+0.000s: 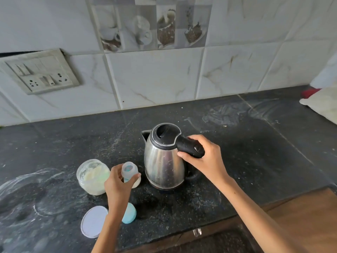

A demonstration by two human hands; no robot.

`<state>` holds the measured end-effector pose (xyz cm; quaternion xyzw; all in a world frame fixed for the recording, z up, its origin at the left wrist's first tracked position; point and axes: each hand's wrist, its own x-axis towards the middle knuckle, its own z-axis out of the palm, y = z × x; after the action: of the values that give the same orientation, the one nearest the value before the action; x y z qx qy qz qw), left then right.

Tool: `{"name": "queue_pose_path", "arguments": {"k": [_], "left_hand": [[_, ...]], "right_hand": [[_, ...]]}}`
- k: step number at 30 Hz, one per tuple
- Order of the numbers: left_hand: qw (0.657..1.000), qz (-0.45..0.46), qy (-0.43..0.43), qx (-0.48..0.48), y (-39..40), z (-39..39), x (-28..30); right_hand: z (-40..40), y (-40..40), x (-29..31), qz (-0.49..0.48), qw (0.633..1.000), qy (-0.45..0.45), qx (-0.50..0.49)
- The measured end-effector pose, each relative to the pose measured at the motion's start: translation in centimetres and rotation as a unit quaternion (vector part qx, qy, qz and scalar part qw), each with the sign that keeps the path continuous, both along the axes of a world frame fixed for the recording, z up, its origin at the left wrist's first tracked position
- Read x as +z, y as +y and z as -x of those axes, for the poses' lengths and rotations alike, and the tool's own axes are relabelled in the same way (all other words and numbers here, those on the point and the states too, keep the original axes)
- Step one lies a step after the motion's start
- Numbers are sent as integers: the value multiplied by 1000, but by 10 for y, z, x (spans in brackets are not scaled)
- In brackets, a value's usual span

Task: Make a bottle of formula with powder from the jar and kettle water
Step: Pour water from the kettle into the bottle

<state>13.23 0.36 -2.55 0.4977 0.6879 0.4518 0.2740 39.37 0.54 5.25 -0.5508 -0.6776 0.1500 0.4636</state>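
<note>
From the head camera, the right hand (206, 159) wraps its fingers tight around the black handle of the steel electric kettle (164, 157), which sits on the dark stone counter (255, 152) with its spout turned away toward the wall, apparently ready to lift and pour. The left hand (118, 183) clamps thumb and fingers on the open baby bottle (130, 172), steadying it upright just beside the kettle. The open powder jar (93, 177) stands touching that hand's far side; its white lid (94, 221) and the bottle's blue cap (129, 213) lie nearer the counter edge, out of the way.
</note>
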Motion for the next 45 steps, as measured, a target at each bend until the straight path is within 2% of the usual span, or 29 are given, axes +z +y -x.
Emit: {"name": "queue_pose_path", "arguments": {"k": [3,11,23,33,45], "left_hand": [[1000,3,-11,-15,7,0,-1],[999,7,-5,-38,12,-3,-4],[993,-19,44,-109,19,8,2],[986,-17,42,-159,19,13,2],[977,-23,103,-187,16,14,4]], "right_hand": [[-1,2,-2,48,996,54,44],[-5,10,14,41,990,109,76],[-14,23,83,104,977,-58,179],[-5,21,99,129,968,-91,197],[11,27,102,143,956,-132,217]]}}
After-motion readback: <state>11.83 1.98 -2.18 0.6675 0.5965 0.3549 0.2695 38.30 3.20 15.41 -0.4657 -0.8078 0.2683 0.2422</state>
